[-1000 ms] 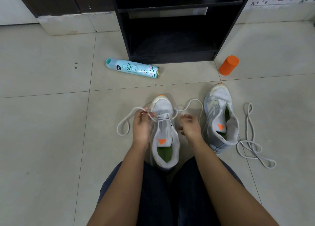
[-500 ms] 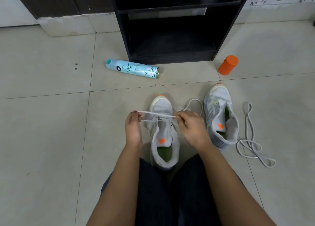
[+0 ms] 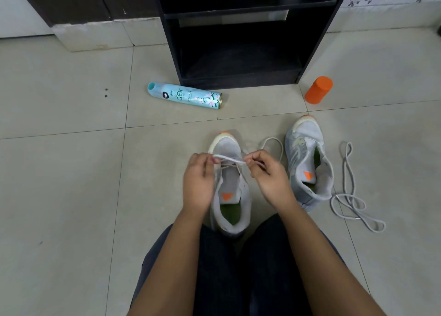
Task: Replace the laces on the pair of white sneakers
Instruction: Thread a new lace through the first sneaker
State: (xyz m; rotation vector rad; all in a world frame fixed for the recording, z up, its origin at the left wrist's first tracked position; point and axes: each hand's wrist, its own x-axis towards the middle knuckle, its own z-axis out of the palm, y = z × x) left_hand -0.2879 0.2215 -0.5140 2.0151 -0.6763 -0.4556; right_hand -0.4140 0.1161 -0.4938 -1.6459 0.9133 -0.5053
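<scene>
A white sneaker (image 3: pixel 230 191) with an orange triangle on its tongue stands on the floor between my knees, toe pointing away. Its white lace (image 3: pixel 229 159) runs through the lowest eyelets and stretches taut across the toe box. My left hand (image 3: pixel 199 182) pinches one end at the shoe's left. My right hand (image 3: pixel 267 172) pinches the other end at the right, and a loop of lace trails behind it. The second sneaker (image 3: pixel 307 163) stands unlaced to the right. A loose lace (image 3: pixel 349 191) lies coiled on the tiles beside it.
A light-blue spray can (image 3: pixel 185 96) lies on its side ahead of the shoes. An orange cap-shaped container (image 3: pixel 318 90) stands at the right. A black open shelf unit (image 3: pixel 241 41) stands straight ahead against the wall. Beige floor tiles (image 3: pixel 71 184) spread to the left.
The big lace loop on the left has been pulled through. Both hands lifted and drew the lace taut across the toe box, then moved slightly closer together.
</scene>
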